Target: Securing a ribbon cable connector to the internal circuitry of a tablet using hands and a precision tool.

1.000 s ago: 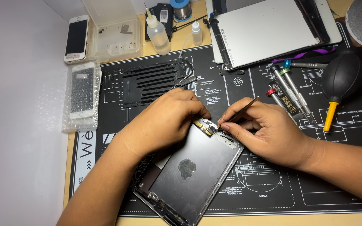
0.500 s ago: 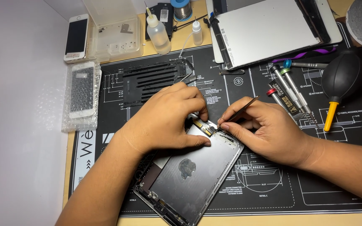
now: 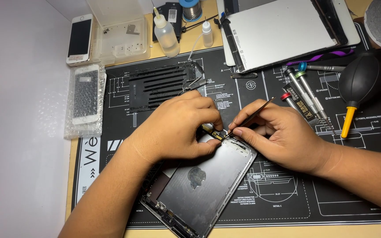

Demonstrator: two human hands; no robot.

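Hands meet over the upper corner of an opened tablet shell (image 3: 203,185), a grey metal back housing that lies tilted on the black printed work mat (image 3: 340,194), its lower end toward the near table edge. The left hand (image 3: 177,128) rests on that top corner, fingers curled together and thumb pressed down beside a small gold-toned flex part (image 3: 215,133) at the frame's edge. The right hand (image 3: 278,132) has thumb and forefinger pinched shut on thin tweezers (image 3: 252,115), whose tip touches the same part, just beside the left thumb. Behind the left hand lies a dark ribbed panel (image 3: 159,86). To the right on the mat lie several screwdrivers (image 3: 307,94), and further right a black rubber air blower (image 3: 358,81) with a yellow nozzle. At the far side lies a detached tablet screen (image 3: 283,31), face down, near two small squeeze bottles (image 3: 166,33). A clear plastic tray (image 3: 120,33) stands to their left, with a white phone (image 3: 79,39) beside it and a bubble-wrapped phone (image 3: 86,99) nearer the left mat edge.
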